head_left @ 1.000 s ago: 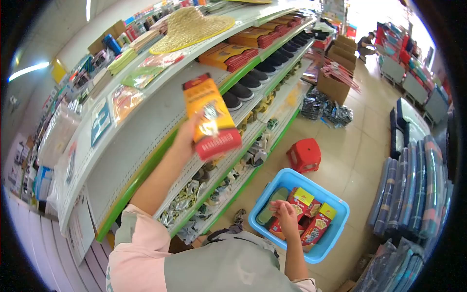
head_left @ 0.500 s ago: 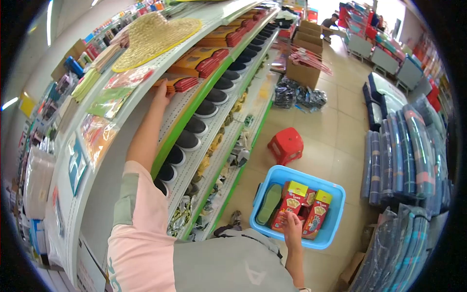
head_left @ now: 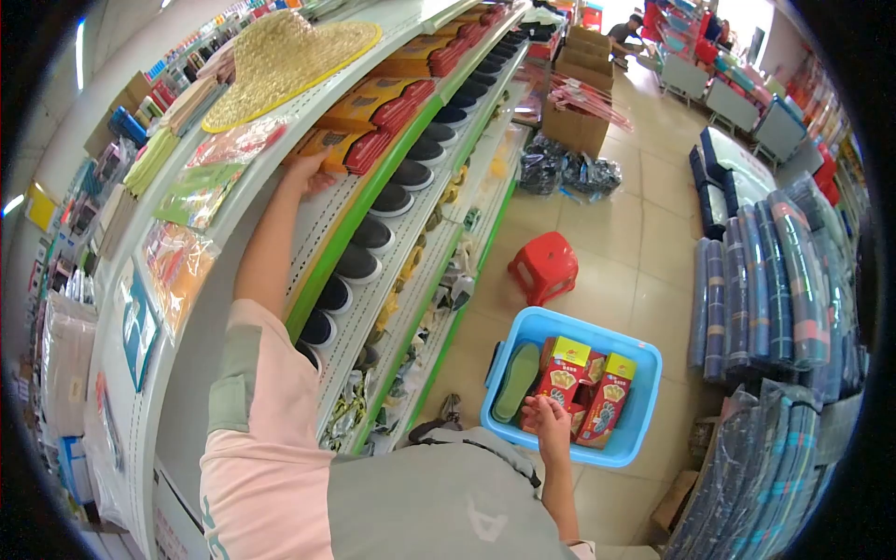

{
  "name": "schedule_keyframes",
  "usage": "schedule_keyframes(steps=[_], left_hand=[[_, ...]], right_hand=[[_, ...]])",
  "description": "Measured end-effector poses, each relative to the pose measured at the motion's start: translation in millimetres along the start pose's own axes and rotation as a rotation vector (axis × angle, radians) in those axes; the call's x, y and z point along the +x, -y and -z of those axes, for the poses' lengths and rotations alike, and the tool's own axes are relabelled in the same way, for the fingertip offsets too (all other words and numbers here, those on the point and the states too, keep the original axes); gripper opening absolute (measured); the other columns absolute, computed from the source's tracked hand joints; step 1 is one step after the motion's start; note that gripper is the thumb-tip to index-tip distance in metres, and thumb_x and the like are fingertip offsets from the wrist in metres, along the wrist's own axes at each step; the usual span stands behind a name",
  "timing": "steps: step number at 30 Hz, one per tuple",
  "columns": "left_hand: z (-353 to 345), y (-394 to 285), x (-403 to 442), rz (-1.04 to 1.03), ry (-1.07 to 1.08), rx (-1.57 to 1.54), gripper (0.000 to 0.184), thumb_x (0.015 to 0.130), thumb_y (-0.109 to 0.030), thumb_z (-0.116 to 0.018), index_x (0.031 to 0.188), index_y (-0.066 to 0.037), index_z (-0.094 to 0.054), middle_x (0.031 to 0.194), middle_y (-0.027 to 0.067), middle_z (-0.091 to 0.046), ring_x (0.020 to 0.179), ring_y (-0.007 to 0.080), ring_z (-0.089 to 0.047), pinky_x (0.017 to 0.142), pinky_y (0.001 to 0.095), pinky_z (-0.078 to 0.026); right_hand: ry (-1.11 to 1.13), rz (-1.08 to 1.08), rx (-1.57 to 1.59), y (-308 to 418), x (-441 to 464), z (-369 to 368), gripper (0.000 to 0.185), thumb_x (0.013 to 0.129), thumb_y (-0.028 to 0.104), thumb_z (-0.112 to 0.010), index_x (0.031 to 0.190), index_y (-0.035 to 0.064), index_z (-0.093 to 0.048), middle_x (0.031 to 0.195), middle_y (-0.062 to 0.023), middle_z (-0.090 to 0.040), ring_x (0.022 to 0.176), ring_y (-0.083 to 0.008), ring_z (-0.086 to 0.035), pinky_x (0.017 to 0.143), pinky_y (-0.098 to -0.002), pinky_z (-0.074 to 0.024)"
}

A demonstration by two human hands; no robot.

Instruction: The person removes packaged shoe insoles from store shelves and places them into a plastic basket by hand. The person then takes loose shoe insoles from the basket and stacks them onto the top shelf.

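Note:
My left hand [head_left: 306, 175] reaches onto the upper shelf, its fingers apart and against the near edge of an orange-and-red flat packet [head_left: 343, 149]. This packet lies at the front end of a row of similar packets [head_left: 387, 105]. My right hand [head_left: 549, 420] hovers above a light blue basket [head_left: 644, 411], fingers loosely bent and apart, with nothing visible in them. Inside the basket stand red boxes with yellow tops [head_left: 607, 408] and a green insole-like piece [head_left: 516, 383].
Dark slip-on shoes [head_left: 375, 235] line the shelf below. A straw hat [head_left: 285, 65] sits on the top shelf. Beyond the basket is a red stool [head_left: 544, 266]. Wrapped plaid rolls [head_left: 756, 289] stand at right. Farther back are cartons [head_left: 577, 126] and a crouching person [head_left: 623, 35].
The packet by my left hand now lies flatter and in line with the row; my fingers have eased to its near edge. My right hand has shifted slightly left over the basket.

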State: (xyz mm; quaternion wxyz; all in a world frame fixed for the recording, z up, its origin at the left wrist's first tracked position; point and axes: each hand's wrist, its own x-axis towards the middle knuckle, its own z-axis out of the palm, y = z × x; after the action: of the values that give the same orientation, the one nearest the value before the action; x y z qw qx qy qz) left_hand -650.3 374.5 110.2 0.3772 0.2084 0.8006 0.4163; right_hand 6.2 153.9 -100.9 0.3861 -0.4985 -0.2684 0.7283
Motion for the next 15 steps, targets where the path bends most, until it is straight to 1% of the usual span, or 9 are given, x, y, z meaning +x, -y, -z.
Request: schedule_keyframes(steps=[3, 4, 7, 11, 14, 15], left_hand=[[-4.1, 6.0, 10.1, -0.084, -0.109, -0.027, 0.060, 0.077, -0.056, -0.073, 0.102, -0.002, -0.061, 0.071, 0.0138, -0.067, 0.055, 0.0185, -0.067, 0.042, 0.0249, -0.054], [-5.2, 5.8, 14.6, -0.055, -0.089, -0.059, 0.059, 0.078, -0.055, -0.073, 0.102, -0.002, -0.062, 0.074, 0.0146, -0.068, 0.055, 0.0178, -0.067, 0.042, 0.0242, -0.053], [-8.2, 8.0, 14.3, -0.086, -0.076, -0.124, 0.057, 0.080, -0.053, -0.072, 0.103, -0.002, -0.062, 0.075, 0.0146, -0.069, 0.055, 0.0177, -0.067, 0.042, 0.0244, -0.053], [-12.5, 3.8, 3.5, -0.114, -0.121, -0.112, 0.049, 0.087, -0.042, -0.067, 0.111, 0.000, -0.059, 0.088, 0.0151, -0.068, 0.069, 0.0210, -0.070, 0.057, 0.0279, -0.060], [-11.1, 5.5, 7.3, -0.082, -0.080, -0.162, 0.049, 0.087, -0.041, -0.068, 0.110, 0.001, -0.059, 0.088, 0.0151, -0.068, 0.069, 0.0213, -0.070, 0.057, 0.0280, -0.059], [-13.8, 3.9, 0.5, -0.097, -0.098, -0.153, 0.049, 0.087, -0.041, -0.068, 0.110, 0.000, -0.059, 0.088, 0.0151, -0.068, 0.069, 0.0214, -0.070, 0.057, 0.0276, -0.059]], right_hand=[[-0.030, 0.025, -0.022, 1.2, -1.6, 5.3, 0.023, 0.096, 0.023, -0.059, 0.107, 0.0034, -0.060, 0.104, -0.0092, -0.068, 0.087, -0.0156, -0.067, 0.066, -0.0258, -0.0525], [-0.050, 0.023, -0.011, 0.4, -4.1, 8.1, 0.023, 0.096, 0.023, -0.059, 0.107, 0.0034, -0.061, 0.103, -0.0087, -0.069, 0.087, -0.0152, -0.066, 0.067, -0.0256, -0.0520], [-0.109, 0.018, 0.028, -2.5, -11.2, 16.3, 0.023, 0.095, 0.024, -0.059, 0.106, 0.0033, -0.062, 0.101, -0.0072, -0.069, 0.085, -0.0143, -0.066, 0.067, -0.0252, -0.0505], [-0.132, 0.014, 0.014, -14.0, -18.1, 32.8, 0.022, 0.095, 0.024, -0.059, 0.104, 0.0042, -0.062, 0.100, -0.0068, -0.068, 0.084, -0.0155, -0.066, 0.069, -0.0265, -0.0505], [-0.155, -0.006, -0.001, -15.3, -24.5, 36.8, 0.023, 0.095, 0.025, -0.060, 0.104, 0.0045, -0.062, 0.101, -0.0069, -0.068, 0.084, -0.0161, -0.066, 0.070, -0.0274, -0.0503], [-0.148, -0.011, 0.004, -13.6, -27.4, 37.3, 0.023, 0.095, 0.026, -0.060, 0.103, 0.0047, -0.062, 0.101, -0.0068, -0.068, 0.085, -0.0162, -0.066, 0.070, -0.0275, -0.0502]])
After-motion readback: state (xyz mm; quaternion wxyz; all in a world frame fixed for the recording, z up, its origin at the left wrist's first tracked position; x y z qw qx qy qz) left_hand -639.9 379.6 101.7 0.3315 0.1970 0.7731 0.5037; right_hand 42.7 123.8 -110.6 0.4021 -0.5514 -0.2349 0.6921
